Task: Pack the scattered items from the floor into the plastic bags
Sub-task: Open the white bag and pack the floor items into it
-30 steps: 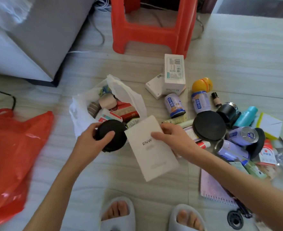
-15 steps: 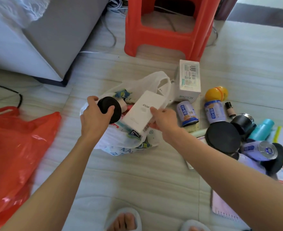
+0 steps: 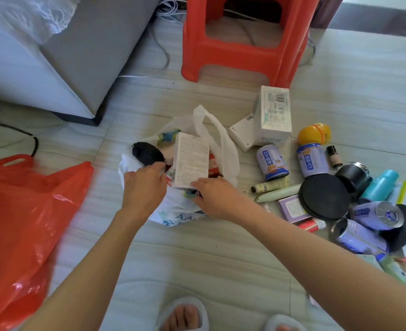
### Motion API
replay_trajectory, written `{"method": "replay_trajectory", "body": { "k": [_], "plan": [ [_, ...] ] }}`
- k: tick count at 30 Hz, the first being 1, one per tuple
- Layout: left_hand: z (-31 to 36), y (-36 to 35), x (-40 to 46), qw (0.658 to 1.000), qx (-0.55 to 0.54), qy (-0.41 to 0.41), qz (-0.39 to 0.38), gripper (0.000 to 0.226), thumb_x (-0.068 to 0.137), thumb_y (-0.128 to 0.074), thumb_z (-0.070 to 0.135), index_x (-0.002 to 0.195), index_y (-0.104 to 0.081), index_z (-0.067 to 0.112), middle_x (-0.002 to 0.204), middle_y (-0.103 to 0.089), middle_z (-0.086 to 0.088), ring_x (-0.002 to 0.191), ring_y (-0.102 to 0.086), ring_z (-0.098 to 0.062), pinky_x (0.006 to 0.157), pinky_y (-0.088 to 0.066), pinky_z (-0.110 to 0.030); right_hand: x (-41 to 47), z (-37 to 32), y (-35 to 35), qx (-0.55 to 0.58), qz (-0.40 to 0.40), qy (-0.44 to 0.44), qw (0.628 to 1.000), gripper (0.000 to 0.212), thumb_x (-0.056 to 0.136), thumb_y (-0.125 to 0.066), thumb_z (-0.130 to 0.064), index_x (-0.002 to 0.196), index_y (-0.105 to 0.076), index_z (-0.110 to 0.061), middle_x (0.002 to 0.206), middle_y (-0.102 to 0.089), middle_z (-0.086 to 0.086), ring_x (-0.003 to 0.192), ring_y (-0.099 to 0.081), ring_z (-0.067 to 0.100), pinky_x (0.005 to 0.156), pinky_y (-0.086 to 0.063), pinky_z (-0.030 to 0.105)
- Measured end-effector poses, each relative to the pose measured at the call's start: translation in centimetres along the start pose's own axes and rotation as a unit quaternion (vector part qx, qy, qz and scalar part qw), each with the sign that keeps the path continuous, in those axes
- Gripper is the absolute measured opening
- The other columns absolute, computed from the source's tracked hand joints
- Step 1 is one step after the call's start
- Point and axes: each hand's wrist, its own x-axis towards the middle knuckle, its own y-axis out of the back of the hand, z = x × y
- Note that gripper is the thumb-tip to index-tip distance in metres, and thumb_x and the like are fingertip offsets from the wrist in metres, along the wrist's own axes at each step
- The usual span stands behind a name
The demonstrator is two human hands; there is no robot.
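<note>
Both hands are at the mouth of the white bag (image 3: 180, 211), which sits on the floor (image 3: 221, 259) just in front of the person's slippers, and two items are going in together. The left hand (image 3: 144, 185) has its fingers curled at the black round case (image 3: 147, 152), which rests on the bag's left rim. The right hand (image 3: 211, 194) holds the bottom edge of the white box (image 3: 191, 161), which stands tilted on the things already inside. I cannot tell how firm either grip is, since the fingers are hidden behind the backs of the hands.

The step in hand looks like seating these two items, and the bag is already quite full. The next move probably calls for pushing the box down flat, letting go, then reaching right for the pile.

That pile lies well to the right: blue cans (image 3: 272, 162), a black disc (image 3: 323, 197), a teal bottle (image 3: 380, 188), a yellow ball (image 3: 314, 133) and a larger carton (image 3: 273, 115) near the red stool (image 3: 245, 39). The red bag (image 3: 25, 211) lies slack to the left with bare floor between it and the white bag, giving room to drag it closer. The bag's loose handles (image 3: 216, 139) stand up behind the box and could snag it.
</note>
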Motion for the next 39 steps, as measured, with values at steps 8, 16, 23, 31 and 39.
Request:
{"method": "replay_trajectory", "body": {
  "k": [8,16,23,31,39],
  "plan": [
    [3.7,-2.2,-6.0,0.986,-0.069,-0.131,0.079,0.025,0.086,-0.046,0.014,0.102,-0.064,0.008,0.097,-0.065,-0.009,0.089,-0.058,-0.025,0.073,-0.045,-0.037,-9.7,4.1,-1.9,-0.017,0.038,0.057,0.998,0.039,0.093,-0.033,-0.024,0.118,-0.057,-0.006,0.114,-0.061,0.013,0.104,-0.056,0.033,0.091,-0.043,0.041],
    [11.1,-9.2,-8.4,0.844,0.150,-0.496,-0.135,0.049,0.069,-0.026,0.009,0.088,-0.070,0.016,0.099,-0.069,-0.007,0.089,-0.067,-0.025,0.070,-0.054,-0.031,-15.8,14.4,-9.4,-0.052,0.022,-0.176,0.983,0.038,0.076,-0.060,-0.005,0.114,-0.058,-0.010,0.113,-0.060,0.011,0.103,-0.057,0.032,0.080,-0.050,0.039],
    [18.4,-13.1,-5.2,0.784,0.287,-0.465,-0.293,0.057,0.097,-0.032,0.013,0.148,-0.004,0.011,0.156,-0.002,-0.014,0.144,-0.001,-0.033,0.115,-0.009,-0.048,-15.3,18.3,-9.8,-0.161,0.068,-0.180,0.968,0.041,0.056,-0.074,-0.007,0.096,-0.062,-0.012,0.096,-0.064,0.007,0.088,-0.062,0.028,0.073,-0.051,0.039],
    [15.8,-14.7,-5.2,0.876,0.160,-0.418,-0.179,0.025,0.063,-0.037,0.010,0.062,-0.061,0.017,0.061,-0.057,-0.001,0.050,-0.057,-0.019,0.042,-0.037,-0.022,-14.1,19.4,-9.8,-0.221,0.035,-0.139,0.965,0.039,0.038,-0.083,-0.015,0.072,-0.065,-0.012,0.075,-0.061,0.009,0.065,-0.058,0.027,0.054,-0.046,0.036],
    [16.0,-12.4,-6.1,0.942,-0.055,-0.225,-0.244,0.031,0.085,-0.049,0.015,0.115,-0.046,0.014,0.111,-0.051,-0.007,0.097,-0.053,-0.028,0.071,-0.039,-0.035,-15.5,17.0,-9.6,0.102,0.142,-0.271,0.946,0.023,0.086,-0.054,-0.032,0.100,-0.052,-0.014,0.088,-0.062,0.003,0.078,-0.062,0.026,0.064,-0.044,0.033]
  ]
}}
